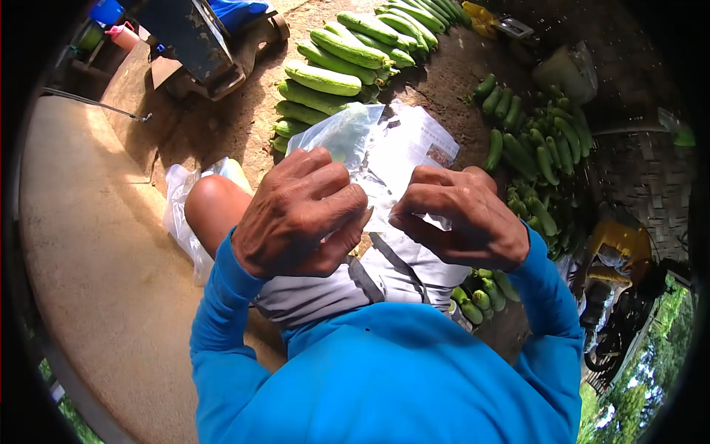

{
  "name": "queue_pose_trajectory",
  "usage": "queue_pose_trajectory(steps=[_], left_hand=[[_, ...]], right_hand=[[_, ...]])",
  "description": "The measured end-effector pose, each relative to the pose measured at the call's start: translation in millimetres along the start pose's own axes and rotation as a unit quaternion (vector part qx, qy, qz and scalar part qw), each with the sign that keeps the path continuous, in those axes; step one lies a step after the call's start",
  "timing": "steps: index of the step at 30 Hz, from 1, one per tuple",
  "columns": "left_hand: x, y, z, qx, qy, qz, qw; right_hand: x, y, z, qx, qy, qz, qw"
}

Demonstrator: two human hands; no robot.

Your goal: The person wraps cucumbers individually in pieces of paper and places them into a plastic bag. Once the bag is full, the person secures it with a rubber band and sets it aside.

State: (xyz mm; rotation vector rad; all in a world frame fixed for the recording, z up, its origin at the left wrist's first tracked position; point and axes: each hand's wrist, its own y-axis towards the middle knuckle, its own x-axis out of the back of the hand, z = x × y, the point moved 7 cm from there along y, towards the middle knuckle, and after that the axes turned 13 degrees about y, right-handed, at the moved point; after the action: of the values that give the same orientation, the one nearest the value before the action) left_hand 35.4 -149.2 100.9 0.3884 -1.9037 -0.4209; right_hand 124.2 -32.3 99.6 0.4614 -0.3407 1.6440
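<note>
My left hand (pixel 303 211) is closed in a pinch above my lap, its knuckles facing up. Level with it on the right, a small gap away, my right hand (pixel 462 214) is curled with thumb and forefinger together. Thin clear plastic (pixel 340 137) spreads beyond and between the hands. A printed paper sheet (pixel 414 144) lies beside it, just past my right hand. Whether the fingertips grip the edge of the plastic is too small to tell. Striped light shorts (pixel 310 300) show under the hands.
Long green gourds (pixel 325 78) lie in a row on the ground ahead. Smaller green vegetables (pixel 547 148) are piled at the right. A white plastic bag (pixel 185 214) rests by my left knee. A dark wooden object (pixel 185 37) stands at the upper left, near a pink jug (pixel 124 35).
</note>
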Motion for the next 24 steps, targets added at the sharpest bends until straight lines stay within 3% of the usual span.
queue_pose_trajectory(steps=[2, 5, 6, 8, 10, 12, 16, 18, 19, 20, 22, 24], left_hand=[[-6, 0, 3, 0.003, 0.005, 0.020, 1.000], [17, -2, 8, 0.041, 0.118, -0.151, 0.981], [21, -8, 10, 0.061, 0.107, -0.205, 0.971], [14, -22, 14, 0.148, 0.006, -0.225, 0.963], [-12, -19, 20, 0.258, -0.127, -0.100, 0.952], [-48, -23, 26, 0.309, -0.246, -0.006, 0.919], [-83, -25, 31, 0.314, -0.293, 0.027, 0.903], [-90, -28, 37, 0.313, -0.314, 0.042, 0.895], [-95, -30, 37, 0.310, -0.341, 0.045, 0.886], [-98, -32, 39, 0.310, -0.342, 0.047, 0.886], [-104, -36, 41, 0.311, -0.350, 0.049, 0.882], [-107, -38, 42, 0.318, -0.354, 0.055, 0.878]], right_hand=[[0, 3, -9, 0.003, 0.023, 0.001, 1.000], [-2, 2, -35, -0.003, 0.060, -0.034, 0.998], [-5, 1, -39, -0.003, 0.060, -0.034, 0.998], [-6, -1, -51, -0.045, 0.115, -0.076, 0.989], [-14, -1, -54, -0.072, 0.178, -0.092, 0.977], [-20, 0, -58, -0.079, 0.245, -0.100, 0.961], [-41, -2, -76, -0.029, 0.306, -0.103, 0.946], [-56, -5, -87, -0.161, 0.441, -0.044, 0.882], [-62, -7, -94, -0.160, 0.510, -0.054, 0.843], [-63, -8, -96, -0.161, 0.510, -0.056, 0.843], [-68, -13, -106, -0.199, 0.598, -0.090, 0.771], [-74, -15, -114, -0.192, 0.602, -0.103, 0.768]])
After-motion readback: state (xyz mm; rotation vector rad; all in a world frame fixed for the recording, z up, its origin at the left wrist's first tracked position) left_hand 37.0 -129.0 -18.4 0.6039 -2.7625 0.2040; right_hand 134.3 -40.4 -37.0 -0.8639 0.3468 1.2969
